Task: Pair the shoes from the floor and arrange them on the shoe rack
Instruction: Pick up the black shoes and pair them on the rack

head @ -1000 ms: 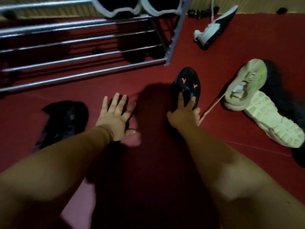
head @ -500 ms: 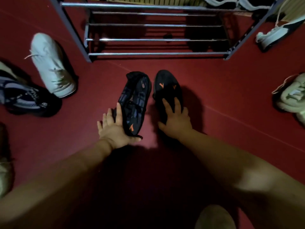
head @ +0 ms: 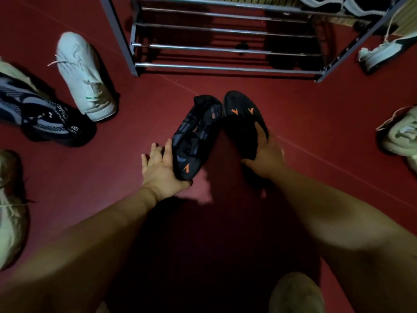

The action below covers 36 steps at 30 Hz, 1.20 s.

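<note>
A dark red floor (head: 316,123) crossed by thin pale seams (head: 338,164) lies in dim light; a beige ribbed wall (head: 407,22) borders its far edge.

Cropped by the top edge: grey metal tube shoe rack (head: 225,67); hidden beneath black shoe with two orange marks (head: 240,127): right hand (head: 268,159) fingers; behind black mesh shoe with one orange mark (head: 194,136): part of left hand (head: 160,168).

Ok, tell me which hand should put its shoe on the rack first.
Right, probably. The right hand grips its black shoe upright, toe towards the rack; the left hand holds the matching shoe tipped sideways.
</note>
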Each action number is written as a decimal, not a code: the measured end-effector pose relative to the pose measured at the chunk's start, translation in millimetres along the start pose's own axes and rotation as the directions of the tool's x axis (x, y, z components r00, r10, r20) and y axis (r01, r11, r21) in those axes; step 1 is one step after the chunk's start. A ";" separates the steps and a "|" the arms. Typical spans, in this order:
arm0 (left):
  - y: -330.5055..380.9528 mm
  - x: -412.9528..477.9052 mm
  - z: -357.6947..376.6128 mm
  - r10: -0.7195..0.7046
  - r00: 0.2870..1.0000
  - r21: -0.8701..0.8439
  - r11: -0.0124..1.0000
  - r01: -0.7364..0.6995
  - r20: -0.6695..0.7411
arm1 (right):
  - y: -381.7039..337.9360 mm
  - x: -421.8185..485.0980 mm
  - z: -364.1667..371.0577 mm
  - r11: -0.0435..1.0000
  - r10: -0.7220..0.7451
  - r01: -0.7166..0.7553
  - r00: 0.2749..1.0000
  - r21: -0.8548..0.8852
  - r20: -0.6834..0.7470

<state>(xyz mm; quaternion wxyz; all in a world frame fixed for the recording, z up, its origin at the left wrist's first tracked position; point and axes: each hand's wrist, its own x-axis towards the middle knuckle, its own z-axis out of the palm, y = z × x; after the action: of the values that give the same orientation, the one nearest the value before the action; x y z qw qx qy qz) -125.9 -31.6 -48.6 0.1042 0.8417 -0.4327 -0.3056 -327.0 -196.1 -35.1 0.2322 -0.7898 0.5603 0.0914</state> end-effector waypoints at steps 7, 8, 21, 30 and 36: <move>-13.5 6.9 -21.6 0.077 0.983 0.212 0.971 -0.112 0.166 | 29.8 6.3 -30.1 0.944 0.331 -0.329 0.942 -0.031 0.054; -8.8 6.8 -20.3 0.058 0.985 0.225 0.970 -0.094 0.161 | 30.2 7.9 -31.4 0.936 0.351 -0.350 0.934 -0.027 0.061; 9.6 -16.8 -7.7 0.206 0.949 0.236 0.936 -0.262 0.237 | 28.2 16.6 -51.1 0.958 -0.021 0.014 1.000 -0.286 -0.022; 14.4 29.5 -31.0 0.002 1.000 0.125 0.992 -0.001 -0.005 | -38.0 -24.5 -5.3 0.580 -0.463 0.631 0.776 -0.516 0.428; 40.9 44.8 -29.8 0.032 0.999 0.184 0.982 -0.033 0.011 | -18.8 -26.9 -13.0 0.627 -0.418 0.556 0.831 -0.546 0.367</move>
<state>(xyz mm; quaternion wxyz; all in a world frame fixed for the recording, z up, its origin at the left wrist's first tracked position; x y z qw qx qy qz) -115.4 -94.4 -26.0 0.0290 0.8393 -0.4733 -0.2660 -320.6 -174.6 -7.9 0.0254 -0.9284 0.2328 0.2884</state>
